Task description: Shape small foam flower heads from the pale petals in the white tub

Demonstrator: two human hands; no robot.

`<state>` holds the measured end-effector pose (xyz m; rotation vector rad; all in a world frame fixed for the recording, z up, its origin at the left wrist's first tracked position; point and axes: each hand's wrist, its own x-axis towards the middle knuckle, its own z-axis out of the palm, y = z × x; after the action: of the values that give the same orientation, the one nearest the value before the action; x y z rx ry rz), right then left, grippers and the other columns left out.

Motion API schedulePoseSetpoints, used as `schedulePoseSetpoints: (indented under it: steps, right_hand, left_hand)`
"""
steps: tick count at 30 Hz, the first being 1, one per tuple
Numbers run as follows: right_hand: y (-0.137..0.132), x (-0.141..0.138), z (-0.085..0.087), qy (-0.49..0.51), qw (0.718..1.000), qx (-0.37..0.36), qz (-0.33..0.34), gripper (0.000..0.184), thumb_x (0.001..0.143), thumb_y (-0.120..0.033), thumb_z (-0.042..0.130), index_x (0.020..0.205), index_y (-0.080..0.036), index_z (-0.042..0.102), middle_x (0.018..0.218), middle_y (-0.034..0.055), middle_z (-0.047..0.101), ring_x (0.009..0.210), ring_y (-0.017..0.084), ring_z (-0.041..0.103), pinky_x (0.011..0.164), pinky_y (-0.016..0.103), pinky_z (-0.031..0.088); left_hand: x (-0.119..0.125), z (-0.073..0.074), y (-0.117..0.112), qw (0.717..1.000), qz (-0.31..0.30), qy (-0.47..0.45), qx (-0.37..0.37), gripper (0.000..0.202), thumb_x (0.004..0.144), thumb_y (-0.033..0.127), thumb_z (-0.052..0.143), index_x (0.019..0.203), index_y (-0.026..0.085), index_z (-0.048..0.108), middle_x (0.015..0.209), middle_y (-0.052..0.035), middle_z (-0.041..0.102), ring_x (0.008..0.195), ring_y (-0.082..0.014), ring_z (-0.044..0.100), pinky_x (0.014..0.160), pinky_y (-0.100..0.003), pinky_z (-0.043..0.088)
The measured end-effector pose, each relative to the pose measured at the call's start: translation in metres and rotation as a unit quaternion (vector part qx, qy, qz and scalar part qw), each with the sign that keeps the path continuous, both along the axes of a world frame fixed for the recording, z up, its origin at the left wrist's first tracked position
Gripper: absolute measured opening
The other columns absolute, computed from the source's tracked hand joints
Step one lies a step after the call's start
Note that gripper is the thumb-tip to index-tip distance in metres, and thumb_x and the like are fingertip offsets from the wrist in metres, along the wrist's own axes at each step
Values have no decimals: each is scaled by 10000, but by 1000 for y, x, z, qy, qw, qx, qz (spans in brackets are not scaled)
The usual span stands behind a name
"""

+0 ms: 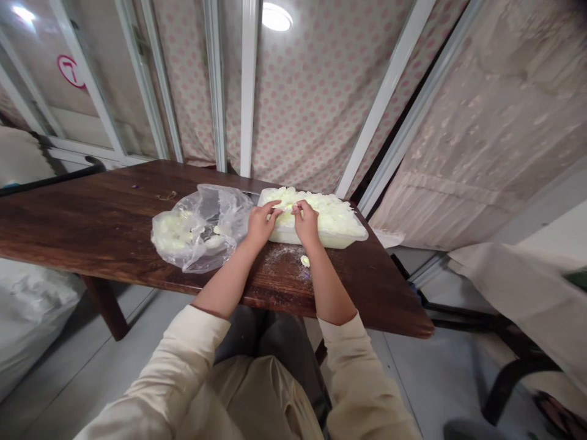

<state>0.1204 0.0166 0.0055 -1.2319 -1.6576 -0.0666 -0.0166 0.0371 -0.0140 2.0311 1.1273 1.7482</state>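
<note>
both left hand (260, 223) and right hand (306, 223) pinch pale crumbs (323, 208) in a tray (312, 238) beside a plastic bag (199, 229).

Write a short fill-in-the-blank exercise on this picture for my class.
1. The person's left hand and right hand are at a white tray heaped with pale crumbly pieces; a clear plastic bag lies to the ____ of it.
2. The tabletop is dark ____.
3. White powder is scattered on the table ____ the tray, nearer the person.

Answers: left; wood; in front of
</note>
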Motion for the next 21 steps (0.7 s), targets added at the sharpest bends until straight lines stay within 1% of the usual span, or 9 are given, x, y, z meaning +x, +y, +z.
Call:
schedulePoseSetpoints:
  steps: [2,4,6,8,11,13,17,19,21]
  right_hand:
    - [0,1,-1,33,999,0,10,198,891,-326,310,811,-214,452,710,-2,601,732,143,569,755,282,354]
    - [1,2,-1,40,999,3,19,209,900,-332,275,809,-218,424,699,-8,585,715,136,569,740,273,355]
    - [1,2,-2,24,1000,8,14,238,907,-344,246,796,-219,415,708,-5,571,718,134,557,733,270,347]
    - [0,1,-3,-7,1000,14,-4,268,912,-344,227,775,-217,419,711,-2,561,721,137,534,734,275,330]
    - [-3,0,-2,-57,998,24,-26,283,915,-323,235,753,-208,436,707,1,551,743,145,510,744,285,298]
    - [-5,-1,-1,-87,996,22,-20,288,917,-326,253,743,-202,446,707,-2,549,762,146,507,746,284,282]
    - [-7,-2,1,-116,993,6,4,319,917,-357,272,716,-196,460,724,-8,566,768,135,510,749,279,264]
    - [-7,-2,2,-112,994,1,3,329,914,-371,283,706,-194,466,716,-9,570,760,132,512,750,281,259]
    - [-8,-3,2,-108,994,-2,-1,335,911,-378,290,701,-194,475,708,-8,573,757,133,514,752,284,257]
  left_hand:
    - [0,0,0,1000,18,-7,1,370,796,321,518,1145,199,535,886,-59,676,793,-169,626,834,-323,429]
    - [-1,-1,1,1000,22,-7,-6,411,806,302,499,1200,189,479,909,-68,671,815,-174,627,818,-317,434]
    - [-1,-1,0,1000,16,16,-5,401,814,278,475,1203,179,473,956,-78,663,871,-181,618,838,-324,422]
    - [-1,1,-3,998,18,53,9,383,811,264,470,1184,178,492,1058,-90,635,981,-199,579,903,-352,379]
    - [-1,4,-8,995,28,95,31,363,800,300,495,1146,195,534,1160,-83,588,1097,-218,498,973,-383,298]
    - [0,6,-10,995,28,94,32,315,797,343,504,1069,206,585,1100,-68,619,1059,-210,512,961,-375,298]
    - [2,7,-8,997,31,69,14,192,764,361,547,789,200,648,817,-35,675,839,-182,574,892,-360,336]
    - [2,7,-7,998,30,60,14,168,759,337,550,729,197,638,763,-28,669,790,-172,575,875,-356,341]
    - [2,7,-8,998,30,56,16,152,764,307,534,721,195,627,755,-27,664,776,-168,572,854,-347,350]
